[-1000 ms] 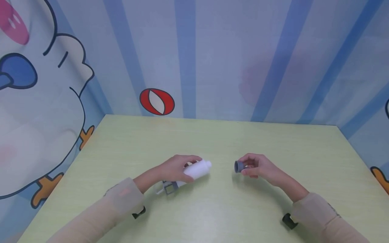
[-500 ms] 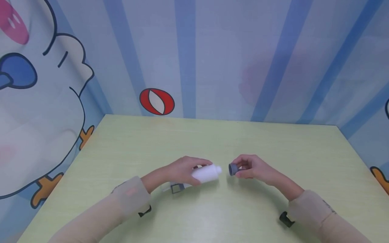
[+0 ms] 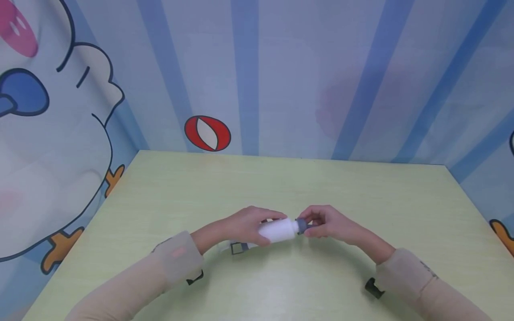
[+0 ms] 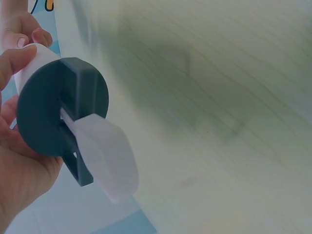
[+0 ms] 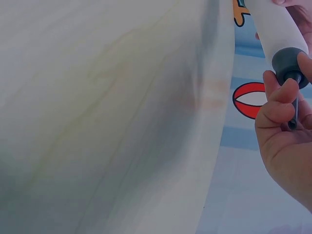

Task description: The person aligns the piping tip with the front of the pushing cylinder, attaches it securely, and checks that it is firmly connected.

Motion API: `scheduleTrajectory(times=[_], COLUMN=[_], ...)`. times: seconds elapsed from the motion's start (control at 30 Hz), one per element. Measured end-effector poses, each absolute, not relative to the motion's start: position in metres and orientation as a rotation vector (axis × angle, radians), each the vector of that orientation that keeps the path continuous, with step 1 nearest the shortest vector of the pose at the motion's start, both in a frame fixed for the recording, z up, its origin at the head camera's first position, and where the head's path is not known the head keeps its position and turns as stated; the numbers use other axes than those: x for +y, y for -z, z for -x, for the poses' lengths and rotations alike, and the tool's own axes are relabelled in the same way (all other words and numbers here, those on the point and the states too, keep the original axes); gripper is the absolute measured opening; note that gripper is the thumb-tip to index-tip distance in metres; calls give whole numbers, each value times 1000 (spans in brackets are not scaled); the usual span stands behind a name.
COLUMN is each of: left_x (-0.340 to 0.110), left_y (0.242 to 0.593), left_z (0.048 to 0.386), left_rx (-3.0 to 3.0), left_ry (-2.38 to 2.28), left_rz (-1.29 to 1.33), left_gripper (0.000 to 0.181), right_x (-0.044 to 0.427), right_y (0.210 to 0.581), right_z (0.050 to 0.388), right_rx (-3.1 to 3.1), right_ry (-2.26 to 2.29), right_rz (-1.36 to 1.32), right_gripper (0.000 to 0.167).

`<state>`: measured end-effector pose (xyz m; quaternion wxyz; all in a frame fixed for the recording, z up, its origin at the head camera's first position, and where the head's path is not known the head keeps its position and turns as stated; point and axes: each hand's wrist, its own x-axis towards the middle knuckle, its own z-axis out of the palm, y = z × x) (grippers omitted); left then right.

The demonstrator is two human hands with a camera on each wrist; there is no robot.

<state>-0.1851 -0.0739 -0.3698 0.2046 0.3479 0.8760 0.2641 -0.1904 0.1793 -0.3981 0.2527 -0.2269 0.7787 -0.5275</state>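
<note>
My left hand [image 3: 246, 226] grips a white bottle [image 3: 278, 230] tilted almost flat above the table. At the bottle's rear end is a dark grey round end piece [image 4: 41, 109] with a square bracket and a white flat tab [image 4: 109, 158]. Opposite it, my right hand [image 3: 331, 225] pinches a grey cap [image 3: 301, 226] with a thin dark stem [image 5: 293, 112]. The cap sits against the bottle's narrow neck; whether it is threaded on cannot be told. In the right wrist view the fingers curl around the stem and partly hide the cap.
A pale yellow-green table [image 3: 257, 187] lies beneath both hands. Behind it stands a blue striped wall [image 3: 281, 80] with a printed red and white oval [image 3: 207, 133]. Dark wrist-mounted pieces [image 3: 374, 288] hang under both sleeves.
My left hand has carried the bottle to the right, and my right hand has brought the cap leftward. The gap between them has closed, with the cap now at the bottle's neck.
</note>
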Motion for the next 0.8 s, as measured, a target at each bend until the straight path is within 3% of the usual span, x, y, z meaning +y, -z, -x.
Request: scheduleTrajectory(times=[0.8], left_x=[-75], left_y=[368], left_z=[185], left_rx=[2416], left_ry=[-751], left_rz=[-1030], left_gripper=[61], right_x=[171], right_y=[386], right_z=[182], right_rx=[2245], right_ry=[1382], right_rz=[698], right_gripper=[30])
